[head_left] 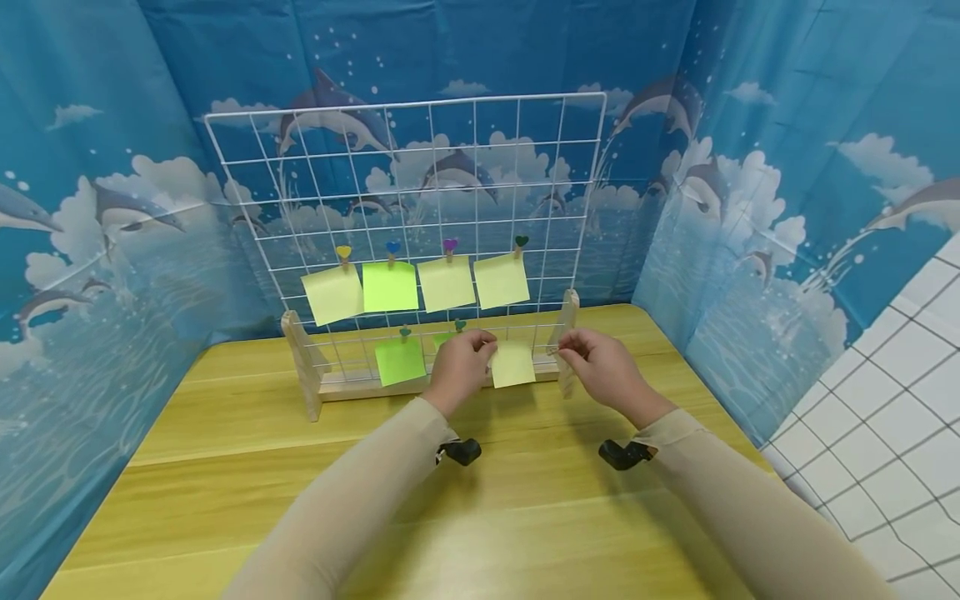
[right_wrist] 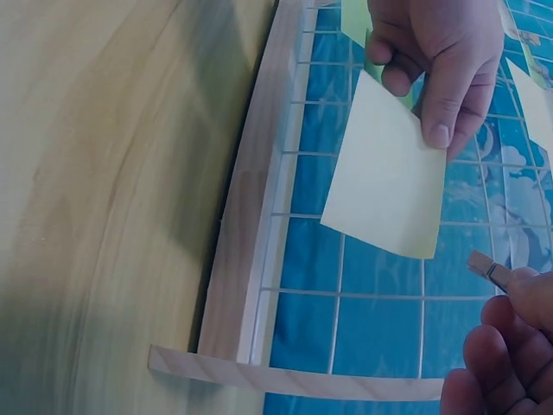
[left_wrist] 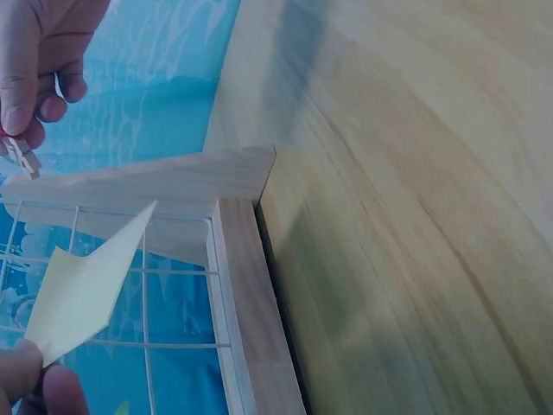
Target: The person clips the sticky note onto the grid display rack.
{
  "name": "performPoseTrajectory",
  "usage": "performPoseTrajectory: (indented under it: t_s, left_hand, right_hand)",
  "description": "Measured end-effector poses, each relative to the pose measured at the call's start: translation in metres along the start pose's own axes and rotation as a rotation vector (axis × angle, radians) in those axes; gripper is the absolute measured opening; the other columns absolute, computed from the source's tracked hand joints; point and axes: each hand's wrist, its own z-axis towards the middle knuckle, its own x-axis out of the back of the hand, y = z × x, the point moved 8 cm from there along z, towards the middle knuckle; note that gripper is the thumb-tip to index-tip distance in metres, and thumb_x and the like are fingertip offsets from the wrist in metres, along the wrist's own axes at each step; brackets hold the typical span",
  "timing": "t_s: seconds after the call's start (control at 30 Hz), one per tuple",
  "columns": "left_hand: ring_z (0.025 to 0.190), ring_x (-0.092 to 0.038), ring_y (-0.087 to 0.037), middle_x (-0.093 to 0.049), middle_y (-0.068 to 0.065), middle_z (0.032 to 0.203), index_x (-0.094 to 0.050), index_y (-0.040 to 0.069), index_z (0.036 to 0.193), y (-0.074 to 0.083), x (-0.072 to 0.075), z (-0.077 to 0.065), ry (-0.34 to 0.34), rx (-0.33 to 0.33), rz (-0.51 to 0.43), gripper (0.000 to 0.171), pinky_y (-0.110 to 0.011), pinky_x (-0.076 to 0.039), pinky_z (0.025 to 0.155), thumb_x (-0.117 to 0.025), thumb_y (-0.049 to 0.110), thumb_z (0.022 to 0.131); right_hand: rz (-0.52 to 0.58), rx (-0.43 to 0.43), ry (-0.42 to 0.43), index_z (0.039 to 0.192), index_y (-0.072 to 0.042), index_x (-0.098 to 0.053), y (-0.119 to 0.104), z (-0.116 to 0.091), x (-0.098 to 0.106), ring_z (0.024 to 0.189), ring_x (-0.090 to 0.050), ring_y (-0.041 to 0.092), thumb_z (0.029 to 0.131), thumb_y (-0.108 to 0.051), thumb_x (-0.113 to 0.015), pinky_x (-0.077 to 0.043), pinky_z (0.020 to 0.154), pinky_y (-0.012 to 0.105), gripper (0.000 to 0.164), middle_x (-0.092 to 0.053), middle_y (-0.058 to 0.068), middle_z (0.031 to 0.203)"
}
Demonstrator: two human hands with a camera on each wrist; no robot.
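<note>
My left hand [head_left: 462, 367] pinches a pale yellow sticky note [head_left: 513, 364] by its upper left corner, in front of the lower part of a white wire grid [head_left: 450, 187]. In the right wrist view the note [right_wrist: 389, 177] hangs from the thumb and fingers, slightly bent. To the right, my right hand [head_left: 600, 367] pinches a small wooden clothespin [right_wrist: 489, 268] between thumb and fingertips, apart from the note. A green note [head_left: 400, 361] is clipped low on the grid, left of my left hand. Another green note [head_left: 442, 339] is mostly hidden behind that hand.
Above, a row of several notes hangs from heart-topped clothespins, among them a bright green note [head_left: 390, 287]. Wooden feet [head_left: 302, 367] and a base bar hold the grid upright on the wooden table [head_left: 525, 517]. Dolphin-print curtains [head_left: 465, 50] stand behind and beside it.
</note>
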Motion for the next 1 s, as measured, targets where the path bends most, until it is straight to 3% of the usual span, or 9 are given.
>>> performPoseTrajectory:
  t_s: [0.27,0.47,0.77,1.0]
  left_hand:
    - [0.076,-0.069,-0.013,-0.074,0.002,0.104,-0.075,0.019,0.127,-0.004,-0.001,0.009,0.011,0.013,0.021,0.026,-0.032,-0.053,0.061,-0.061,0.031,0.109]
    - [0.072,-0.069,-0.011,-0.074,0.003,0.106,-0.074,0.021,0.128,-0.006,-0.001,0.015,0.04,0.029,0.043,0.026,-0.03,-0.05,0.056,-0.06,0.032,0.109]
    - [0.07,-0.068,-0.013,-0.074,0.001,0.103,-0.067,0.022,0.142,-0.006,-0.002,0.02,0.034,0.02,0.026,0.034,-0.03,-0.044,0.051,-0.059,0.031,0.11]
    - [0.063,-0.062,-0.012,-0.076,-0.001,0.114,-0.067,0.023,0.143,-0.007,-0.005,0.026,0.029,0.028,0.055,0.036,-0.03,-0.044,0.053,-0.059,0.032,0.11]
  right_hand:
    - [0.012,-0.017,-0.003,0.12,-0.003,-0.071,0.0,0.006,-0.001,0.093,-0.068,0.026,0.108,-0.016,-0.062,-0.057,0.081,0.044,0.02,-0.075,0.014,0.109]
    - [0.018,-0.015,0.006,0.121,-0.001,-0.071,0.001,0.007,0.0,0.09,-0.067,0.025,0.107,-0.015,-0.063,-0.055,0.078,0.04,0.021,-0.075,0.014,0.108]
    - [0.05,-0.002,0.013,0.116,0.001,-0.071,0.002,0.006,0.001,0.088,-0.065,0.024,0.106,-0.011,-0.064,-0.053,0.077,0.038,0.017,-0.075,0.016,0.106]
    - [0.046,-0.006,0.013,0.116,-0.001,-0.071,0.001,0.005,0.002,0.088,-0.065,0.023,0.106,-0.012,-0.064,-0.052,0.077,0.038,0.016,-0.075,0.014,0.107]
